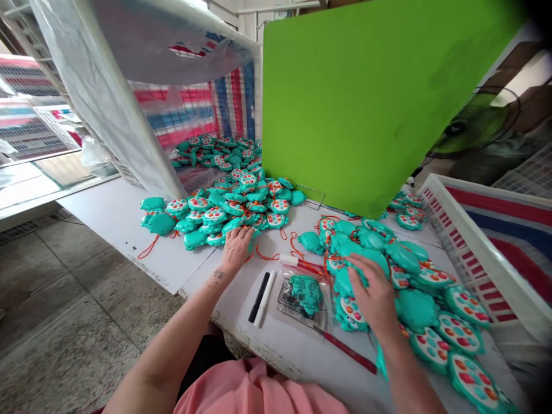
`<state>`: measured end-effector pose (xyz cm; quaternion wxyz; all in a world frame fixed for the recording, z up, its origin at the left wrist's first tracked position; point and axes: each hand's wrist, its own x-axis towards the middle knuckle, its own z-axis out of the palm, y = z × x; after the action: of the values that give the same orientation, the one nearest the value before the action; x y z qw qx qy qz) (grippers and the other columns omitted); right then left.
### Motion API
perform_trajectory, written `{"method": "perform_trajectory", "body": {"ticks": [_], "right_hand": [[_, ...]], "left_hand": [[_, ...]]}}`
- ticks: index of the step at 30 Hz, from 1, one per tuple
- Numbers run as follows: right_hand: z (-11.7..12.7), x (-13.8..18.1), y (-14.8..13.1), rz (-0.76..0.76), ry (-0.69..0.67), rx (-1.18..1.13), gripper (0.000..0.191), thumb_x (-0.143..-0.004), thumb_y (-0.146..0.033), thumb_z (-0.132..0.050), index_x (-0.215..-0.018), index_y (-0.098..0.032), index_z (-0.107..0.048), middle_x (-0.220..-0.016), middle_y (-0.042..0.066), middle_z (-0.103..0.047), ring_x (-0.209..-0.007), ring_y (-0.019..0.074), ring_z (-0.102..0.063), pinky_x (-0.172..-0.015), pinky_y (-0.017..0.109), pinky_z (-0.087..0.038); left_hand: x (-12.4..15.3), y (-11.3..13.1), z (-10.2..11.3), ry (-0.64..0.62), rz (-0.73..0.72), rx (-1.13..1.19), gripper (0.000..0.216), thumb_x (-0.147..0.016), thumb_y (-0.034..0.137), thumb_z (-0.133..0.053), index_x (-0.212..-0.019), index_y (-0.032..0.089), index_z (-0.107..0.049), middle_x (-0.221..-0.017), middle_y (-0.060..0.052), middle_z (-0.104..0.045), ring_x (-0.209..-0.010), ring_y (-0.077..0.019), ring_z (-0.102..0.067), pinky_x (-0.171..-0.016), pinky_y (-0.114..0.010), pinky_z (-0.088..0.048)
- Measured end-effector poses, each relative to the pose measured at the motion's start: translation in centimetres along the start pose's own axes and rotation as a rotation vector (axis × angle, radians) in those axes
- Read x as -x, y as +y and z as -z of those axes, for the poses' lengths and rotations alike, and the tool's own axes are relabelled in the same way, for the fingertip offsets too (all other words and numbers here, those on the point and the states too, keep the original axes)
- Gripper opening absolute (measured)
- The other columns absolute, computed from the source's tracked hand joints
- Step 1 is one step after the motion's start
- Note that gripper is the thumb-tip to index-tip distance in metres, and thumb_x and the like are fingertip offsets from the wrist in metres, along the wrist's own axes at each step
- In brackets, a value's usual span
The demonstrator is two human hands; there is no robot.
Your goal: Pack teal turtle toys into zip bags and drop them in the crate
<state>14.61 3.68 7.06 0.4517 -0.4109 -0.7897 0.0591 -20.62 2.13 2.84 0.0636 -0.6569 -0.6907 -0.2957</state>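
Observation:
My left hand [237, 246] rests on the near edge of a heap of turquoise animal-shaped toys [215, 215], fingers stretched over them and tips partly hidden. The toys have white oval faces with red, orange and blue buttons, and orange cord loops. Over a second heap of the same toys [416, 307], my right hand [374, 287] has its thumb and fingers apart, touching toys. Between the hands lie a black marker [259, 297], a white marker [264, 299], and a clear bag [304, 294] with a turquoise part that has dark markings.
A plastic-lined crate [166, 146] tipped on its side opens onto the left heap. Behind the table stands a large green board [345, 103]. A white crate [487, 241] is at the right, with a fan [474, 123] behind. A red-handled tool [349, 352] lies near the front edge.

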Motion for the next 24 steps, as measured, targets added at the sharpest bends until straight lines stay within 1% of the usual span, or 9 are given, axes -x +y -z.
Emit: {"method": "perform_trajectory", "body": {"ticks": [4, 7, 11, 13, 16, 18, 20, 22, 24], "right_hand": [[-3.6, 1.1, -4.6, 0.059, -0.202, -0.192, 0.029, -0.093, -0.024, -0.046, -0.117, -0.025, -0.061, -0.115, 0.008, -0.063, -0.111, 0.0234, -0.057, -0.096, 0.046, -0.048], [-6.5, 2.1, -7.6, 0.126, -0.301, -0.230, 0.040, -0.092, -0.021, -0.047, -0.131, -0.026, -0.051, -0.133, 0.009, -0.052, -0.126, 0.0243, -0.046, -0.105, 0.048, -0.042], [-9.1, 3.3, -10.5, 0.189, -0.375, -0.230, 0.068, -0.085, -0.021, -0.058, -0.146, -0.028, -0.028, -0.154, 0.009, -0.021, -0.142, 0.0309, -0.020, -0.111, 0.056, -0.031], [-9.5, 3.9, -11.3, 0.183, -0.422, -0.240, 0.076, -0.083, -0.020, -0.060, -0.148, -0.031, -0.022, -0.157, 0.008, -0.009, -0.143, 0.0326, -0.014, -0.111, 0.057, -0.029], [-9.1, 4.5, -11.9, 0.134, -0.536, -0.309, 0.082, -0.081, -0.018, -0.059, -0.150, -0.029, -0.016, -0.158, 0.009, -0.002, -0.144, 0.0315, -0.011, -0.112, 0.054, -0.028], [-8.8, 4.5, -11.8, 0.058, -0.572, -0.371, 0.087, -0.078, -0.019, -0.062, -0.150, -0.027, -0.014, -0.158, 0.010, -0.001, -0.144, 0.0306, -0.010, -0.112, 0.052, -0.028], [-8.7, 4.4, -11.5, -0.023, -0.532, -0.445, 0.090, -0.076, -0.022, -0.066, -0.150, -0.026, -0.015, -0.158, 0.011, -0.004, -0.144, 0.0302, -0.011, -0.113, 0.051, -0.028], [-8.7, 4.2, -11.2, -0.136, -0.464, -0.572, 0.083, -0.079, -0.029, -0.066, -0.149, -0.025, -0.020, -0.156, 0.012, -0.016, -0.142, 0.0294, -0.019, -0.112, 0.051, -0.029], [-8.7, 4.1, -10.9, -0.335, -0.418, -0.777, 0.067, -0.086, -0.035, -0.059, -0.145, -0.026, -0.029, -0.149, 0.011, -0.036, -0.136, 0.0274, -0.035, -0.110, 0.049, -0.034]], "left_hand": [[1.1, 1.7, 1.5, 0.121, 0.132, 0.132, 0.035, -0.093, 0.023, -0.039, -0.121, 0.017, -0.058, -0.119, -0.011, -0.062, -0.112, -0.0259, -0.051, -0.097, -0.040, -0.040], [3.3, 4.5, 2.8, 0.163, 0.380, 0.552, 0.036, -0.091, 0.035, -0.046, -0.122, 0.018, -0.058, -0.112, -0.010, -0.064, -0.102, -0.0227, -0.056, -0.087, -0.034, -0.046], [7.0, 8.0, 4.0, 0.014, 0.634, 1.094, 0.047, -0.085, 0.047, -0.054, -0.123, 0.018, -0.058, -0.100, -0.006, -0.067, -0.082, -0.0174, -0.061, -0.070, -0.027, -0.047], [8.4, 8.9, 4.6, -0.042, 0.681, 1.220, 0.049, -0.083, 0.048, -0.058, -0.122, 0.019, -0.060, -0.102, -0.006, -0.067, -0.086, -0.0175, -0.061, -0.073, -0.025, -0.047], [9.6, 9.4, 5.6, -0.149, 0.735, 1.329, 0.050, -0.084, 0.049, -0.057, -0.124, 0.018, -0.059, -0.100, -0.006, -0.068, -0.088, -0.0184, -0.061, -0.074, -0.026, -0.048], [9.9, 9.8, 6.1, -0.209, 0.740, 1.379, 0.051, -0.086, 0.049, -0.055, -0.127, 0.019, -0.057, -0.102, -0.007, -0.067, -0.088, -0.0186, -0.061, -0.076, -0.027, -0.049], [9.9, 10.3, 6.5, -0.227, 0.675, 1.390, 0.049, -0.087, 0.047, -0.055, -0.128, 0.022, -0.056, -0.113, -0.007, -0.064, -0.098, -0.0193, -0.060, -0.085, -0.029, -0.048], [9.9, 10.8, 6.6, -0.230, 0.569, 1.364, 0.045, -0.087, 0.044, -0.056, -0.128, 0.024, -0.057, -0.123, -0.007, -0.058, -0.109, -0.0209, -0.055, -0.095, -0.031, -0.045], [9.8, 11.0, 6.3, -0.203, 0.513, 1.303, 0.047, -0.084, 0.042, -0.061, -0.127, 0.024, -0.057, -0.126, -0.008, -0.055, -0.116, -0.0230, -0.052, -0.099, -0.033, -0.043]]}}
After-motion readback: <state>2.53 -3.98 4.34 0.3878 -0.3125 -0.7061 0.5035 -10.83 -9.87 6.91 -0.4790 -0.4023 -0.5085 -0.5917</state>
